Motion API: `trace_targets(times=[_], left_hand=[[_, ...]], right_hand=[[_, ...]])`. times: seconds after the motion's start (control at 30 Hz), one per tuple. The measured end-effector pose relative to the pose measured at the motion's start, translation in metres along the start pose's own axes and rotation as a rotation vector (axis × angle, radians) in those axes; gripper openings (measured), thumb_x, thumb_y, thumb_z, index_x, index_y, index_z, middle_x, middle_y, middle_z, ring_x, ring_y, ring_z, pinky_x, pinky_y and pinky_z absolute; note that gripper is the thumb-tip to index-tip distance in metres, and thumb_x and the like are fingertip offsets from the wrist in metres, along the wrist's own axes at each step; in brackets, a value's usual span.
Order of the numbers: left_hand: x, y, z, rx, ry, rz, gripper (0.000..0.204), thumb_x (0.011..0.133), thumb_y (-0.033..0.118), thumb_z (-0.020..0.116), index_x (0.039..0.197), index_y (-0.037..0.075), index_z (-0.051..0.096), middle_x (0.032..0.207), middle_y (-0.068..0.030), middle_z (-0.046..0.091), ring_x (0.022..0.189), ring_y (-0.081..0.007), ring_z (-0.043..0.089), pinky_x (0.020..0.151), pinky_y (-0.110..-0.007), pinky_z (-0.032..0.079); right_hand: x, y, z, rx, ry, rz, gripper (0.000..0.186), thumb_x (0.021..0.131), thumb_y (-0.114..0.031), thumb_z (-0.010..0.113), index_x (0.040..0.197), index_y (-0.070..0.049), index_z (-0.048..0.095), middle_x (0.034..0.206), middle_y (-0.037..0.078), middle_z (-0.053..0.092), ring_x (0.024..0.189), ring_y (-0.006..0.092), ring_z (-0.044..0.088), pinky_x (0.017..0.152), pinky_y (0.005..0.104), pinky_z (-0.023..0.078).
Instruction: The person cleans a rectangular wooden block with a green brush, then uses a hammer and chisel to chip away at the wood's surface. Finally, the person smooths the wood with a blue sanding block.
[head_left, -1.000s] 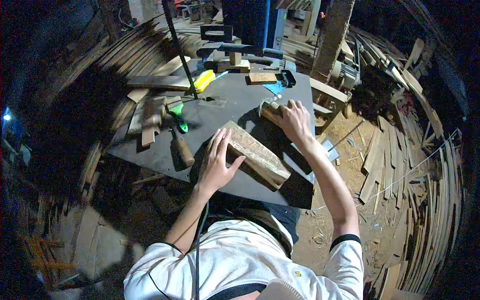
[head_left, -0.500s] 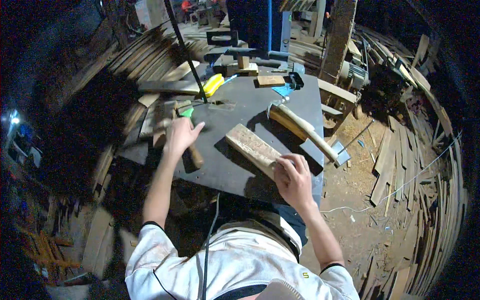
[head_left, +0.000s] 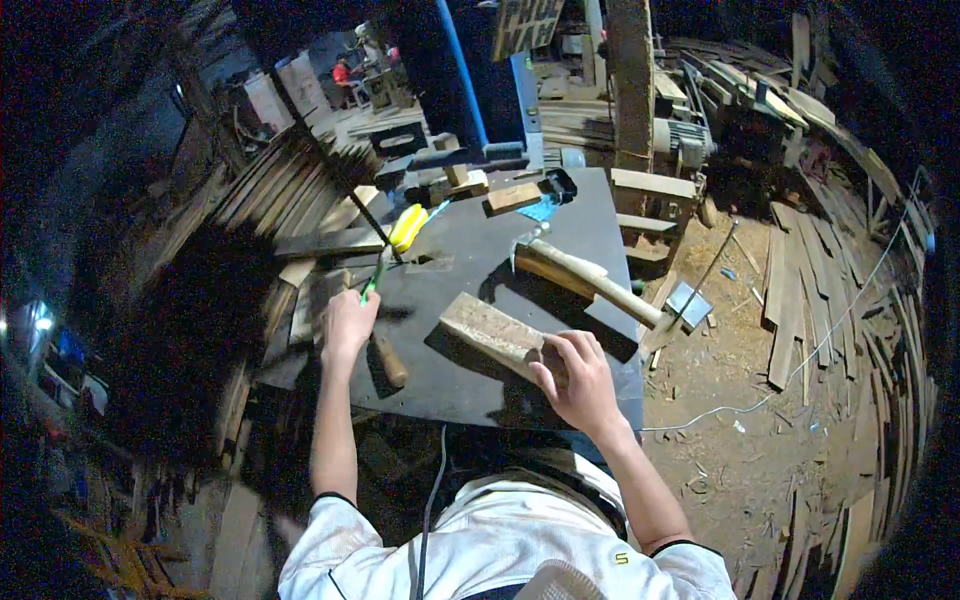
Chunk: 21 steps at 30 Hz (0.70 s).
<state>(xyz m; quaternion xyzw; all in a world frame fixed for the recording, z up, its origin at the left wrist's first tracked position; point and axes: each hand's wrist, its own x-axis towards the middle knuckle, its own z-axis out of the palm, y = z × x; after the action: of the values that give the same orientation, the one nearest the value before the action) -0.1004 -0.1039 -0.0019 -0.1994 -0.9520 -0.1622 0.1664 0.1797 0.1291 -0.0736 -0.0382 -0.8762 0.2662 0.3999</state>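
Observation:
My left hand [head_left: 347, 328] is closed around a slim green-handled tool [head_left: 373, 287] at the left part of the dark worktable [head_left: 440, 385]; the tool's far end points up the table and its kind is unclear. Just below that hand lies a rounded wooden handle [head_left: 390, 362], its other end hidden by the hand. My right hand [head_left: 577, 378] grips the near end of a rough, pale wooden block [head_left: 490, 325], thumb on one side and fingers over the other. The block lies slantwise near the table's front. Beyond it rests a hammer [head_left: 590, 275] beside another piece of wood.
A dark narrow strip like a band-saw blade [head_left: 335, 175] runs down into a slot in the table. A yellow object [head_left: 408, 228], a small wood block [head_left: 512, 198] and a black case [head_left: 559, 184] sit farther back. Planks [head_left: 800, 290] and shavings cover the floor at right.
My left hand, open over the green-handled tool before, has closed on it and turned it. My right hand stays on the wooden block. The whole view has tilted and shifted.

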Motion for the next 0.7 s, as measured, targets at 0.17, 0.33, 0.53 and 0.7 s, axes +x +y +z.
trace_targets(times=[0.17, 0.33, 0.53, 0.7], left_hand=[[-0.044, 0.009, -0.017, -0.306, 0.091, 0.216, 0.037, 0.099, 0.022, 0.045, 0.078, -0.004, 0.059, 0.077, -0.0261, 0.061, 0.072, -0.0395, 0.062, 0.067, -0.05, 0.046], [-0.107, 0.085, -0.035, -0.649, -0.344, 0.527, 0.034, 0.1, 0.021, 0.043, 0.077, -0.002, 0.054, 0.069, -0.0184, 0.053, 0.064, -0.0318, 0.055, 0.063, -0.041, 0.045], [-0.132, 0.115, -0.013, -0.881, -0.626, 0.791, 0.037, 0.102, 0.029, 0.045, 0.086, -0.001, 0.058, 0.08, -0.0165, 0.056, 0.075, -0.0319, 0.058, 0.07, -0.04, 0.047], [-0.101, 0.099, 0.003, -0.603, -0.262, 0.848, 0.06, 0.089, 0.052, 0.066, 0.124, 0.004, 0.061, 0.127, -0.0186, 0.059, 0.121, -0.0334, 0.056, 0.103, -0.043, 0.045]], right_hand=[[0.001, -0.004, -0.001, 0.065, -0.006, -0.031, 0.06, 0.083, -0.015, 0.075, 0.135, -0.001, 0.05, 0.108, 0.017, 0.059, 0.1, 0.0348, 0.056, 0.089, 0.0433, 0.048], [-0.002, -0.017, -0.009, 0.15, 0.008, -0.199, 0.068, 0.082, -0.01, 0.074, 0.144, -0.003, 0.045, 0.112, 0.017, 0.066, 0.094, 0.0356, 0.064, 0.083, 0.044, 0.053], [-0.024, -0.02, -0.007, 0.222, 0.047, -0.027, 0.056, 0.077, -0.003, 0.077, 0.13, -0.005, 0.057, 0.095, 0.016, 0.07, 0.082, 0.032, 0.07, 0.071, 0.0386, 0.056], [-0.044, 0.004, 0.0, 0.389, 0.406, 0.219, 0.038, 0.086, -0.003, 0.073, 0.113, -0.005, 0.048, 0.093, 0.017, 0.074, 0.072, 0.0192, 0.073, 0.062, 0.0309, 0.056]])
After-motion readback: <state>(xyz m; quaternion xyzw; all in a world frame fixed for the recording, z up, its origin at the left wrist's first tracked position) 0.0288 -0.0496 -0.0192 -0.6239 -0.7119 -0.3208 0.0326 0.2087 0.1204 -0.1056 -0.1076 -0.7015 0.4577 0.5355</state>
